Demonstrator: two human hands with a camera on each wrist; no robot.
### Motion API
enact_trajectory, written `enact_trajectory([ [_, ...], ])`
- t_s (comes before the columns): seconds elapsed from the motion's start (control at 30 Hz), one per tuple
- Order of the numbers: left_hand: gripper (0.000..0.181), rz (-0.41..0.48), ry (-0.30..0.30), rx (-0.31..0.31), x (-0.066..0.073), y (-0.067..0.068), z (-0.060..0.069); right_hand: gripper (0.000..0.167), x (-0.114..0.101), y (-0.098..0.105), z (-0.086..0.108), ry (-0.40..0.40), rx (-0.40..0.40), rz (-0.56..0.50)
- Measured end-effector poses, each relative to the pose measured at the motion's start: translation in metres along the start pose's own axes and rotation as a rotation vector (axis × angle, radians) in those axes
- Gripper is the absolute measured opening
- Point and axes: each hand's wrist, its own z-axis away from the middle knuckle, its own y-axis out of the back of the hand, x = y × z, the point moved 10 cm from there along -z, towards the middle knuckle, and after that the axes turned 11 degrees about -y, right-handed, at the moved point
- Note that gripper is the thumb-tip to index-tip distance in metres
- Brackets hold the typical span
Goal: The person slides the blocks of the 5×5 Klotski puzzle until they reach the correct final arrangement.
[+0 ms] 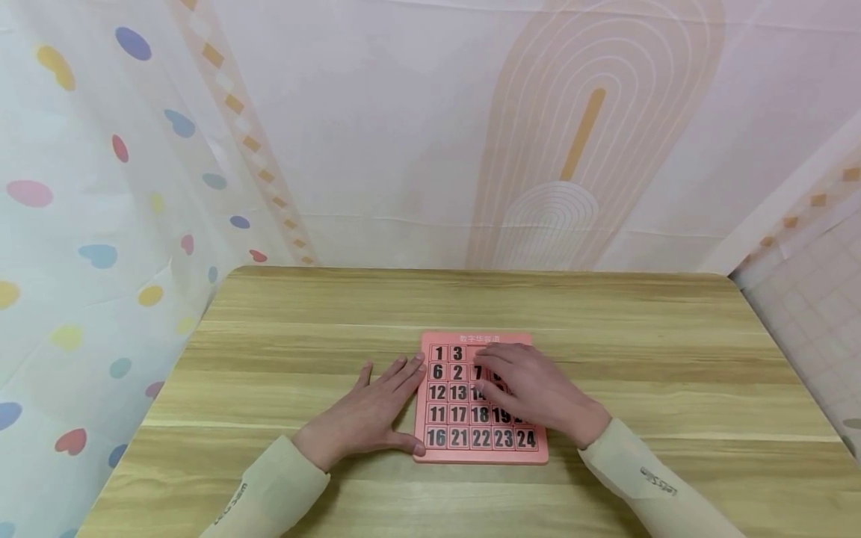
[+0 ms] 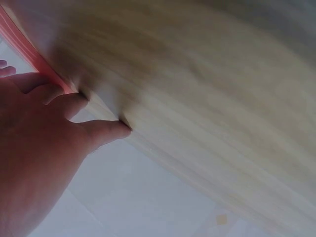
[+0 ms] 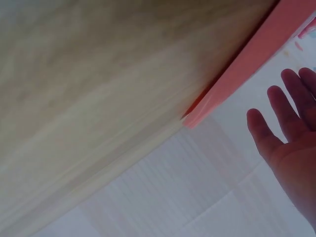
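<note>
A pink sliding number puzzle [image 1: 480, 456] lies flat on the table, black numerals on its square tiles. Its top row shows 1 and 3 with a pink gap right of the 3; 16, 21, 22, 23 and 24 fill the bottom row. Spread along the puzzle's left edge, my left hand [image 1: 370, 418] touches the frame with fingertips and thumb. Over the upper right part is my right hand [image 1: 538, 385], its fingertips near the gap and the 7 tile, covering several tiles. In the right wrist view its fingers [image 3: 284, 113] extend loosely above the pink frame and hold nothing.
The wood-grain table [image 1: 323, 306] extends around the puzzle on all sides. A pale patterned curtain [image 1: 397, 149] hangs behind its far edge, and a dotted curtain [image 1: 94, 217] is at the left.
</note>
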Motion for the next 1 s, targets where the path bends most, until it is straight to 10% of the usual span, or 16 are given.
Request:
enact_trajectory([
  [1.0, 0.118, 0.004, -0.006, 0.001, -0.001, 0.001, 0.000, 0.063, -0.006, -0.023, -0.009, -0.047, -0.196, 0.030],
])
